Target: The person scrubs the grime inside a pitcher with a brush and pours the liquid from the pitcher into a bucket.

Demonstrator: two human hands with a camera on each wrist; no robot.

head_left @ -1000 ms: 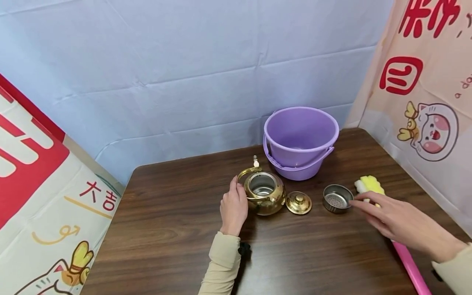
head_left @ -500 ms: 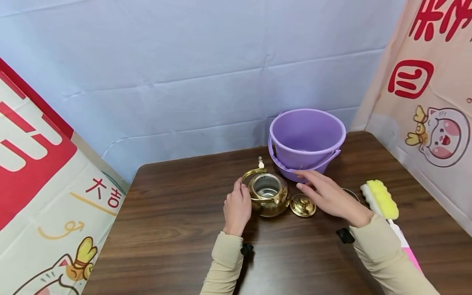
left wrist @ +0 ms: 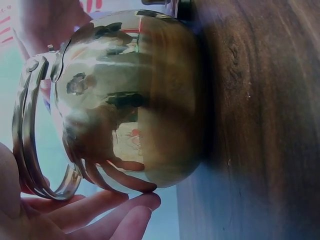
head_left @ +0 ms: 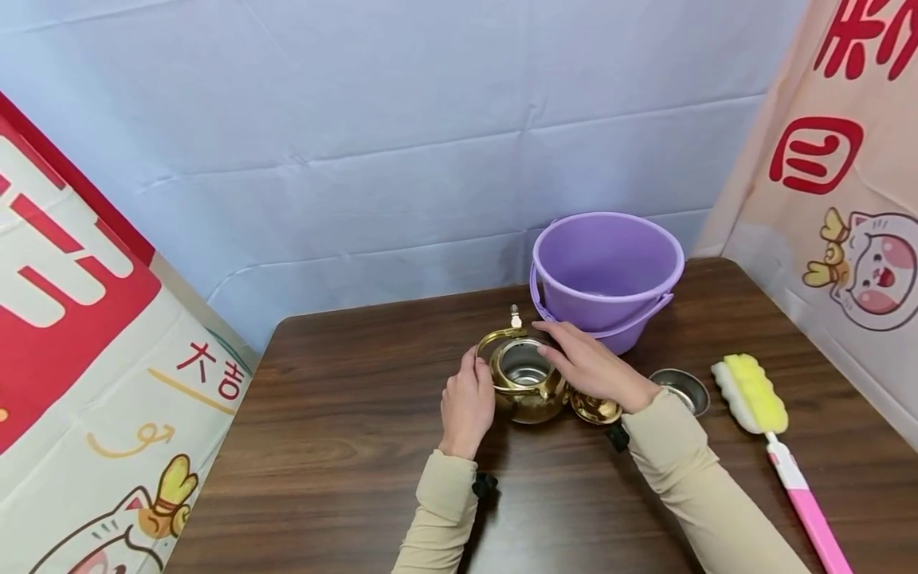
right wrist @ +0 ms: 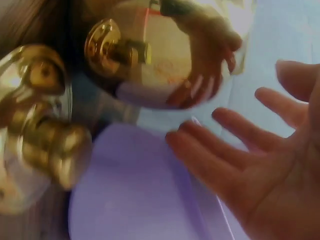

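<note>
A shiny gold teapot (head_left: 532, 405) stands upright on the wooden table, lidless, its steel inside showing. My left hand (head_left: 466, 405) holds the teapot's hoop handle (left wrist: 29, 135) from the left. In the left wrist view, several of its fingers (left wrist: 100, 210) extend along the pot's side. My right hand (head_left: 591, 365) reaches in from the right with fingers spread, holding nothing, close by the pot's mouth in the head view. Under its wrist lies the gold lid (head_left: 597, 410), partly hidden; its knob (right wrist: 55, 150) shows large in the right wrist view.
A purple bucket (head_left: 610, 311) stands behind the teapot, its handle hanging down in front. Right of the lid sits a round steel strainer (head_left: 681, 389), partly covered by my right arm. Farther right lies a yellow and white sponge brush (head_left: 753, 395) with a pink handle.
My right hand has left the strainer's rim and moved left, over the lid to the teapot. My left hand stays on the handle. The head view has shifted slightly.
</note>
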